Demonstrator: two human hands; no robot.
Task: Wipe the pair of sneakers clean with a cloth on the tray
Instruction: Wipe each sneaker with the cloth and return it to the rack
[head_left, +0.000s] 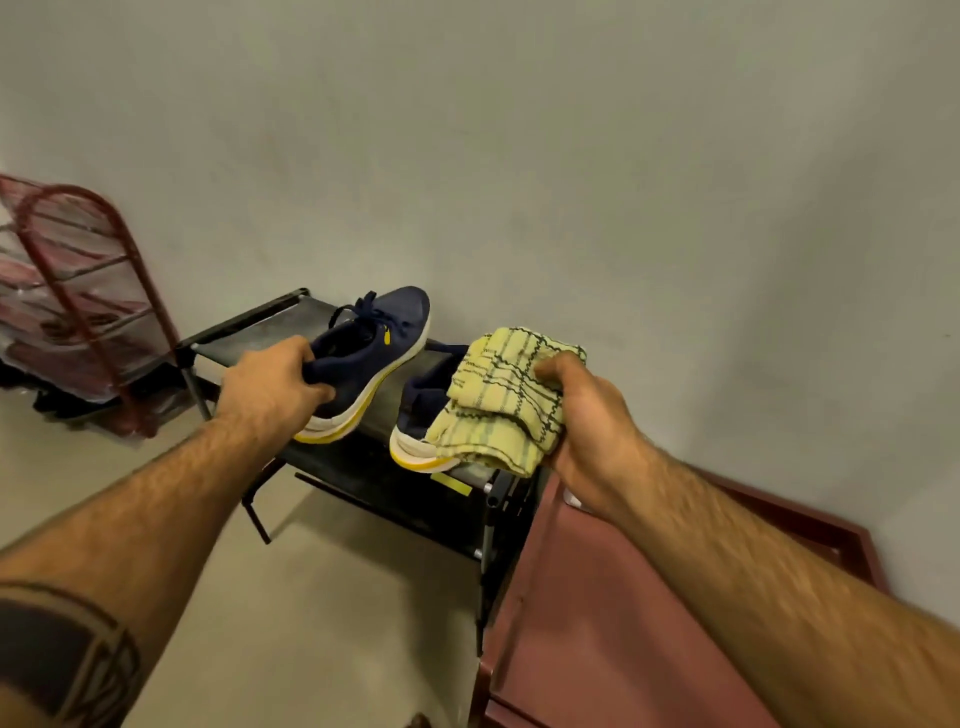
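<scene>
Navy sneaker (366, 358) gripped at the heel by left hand (270, 384) above the black rack (363, 467), right hand (587, 415) clutching cloth (504, 395), so that loose heel hold might drop it.

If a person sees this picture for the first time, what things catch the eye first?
First, the left hand gripping a navy sneaker by its heel, tilted above the black rack in the middle. Next, the right hand holding a yellow checked cloth over the second sneaker, which rests on the rack.
</scene>
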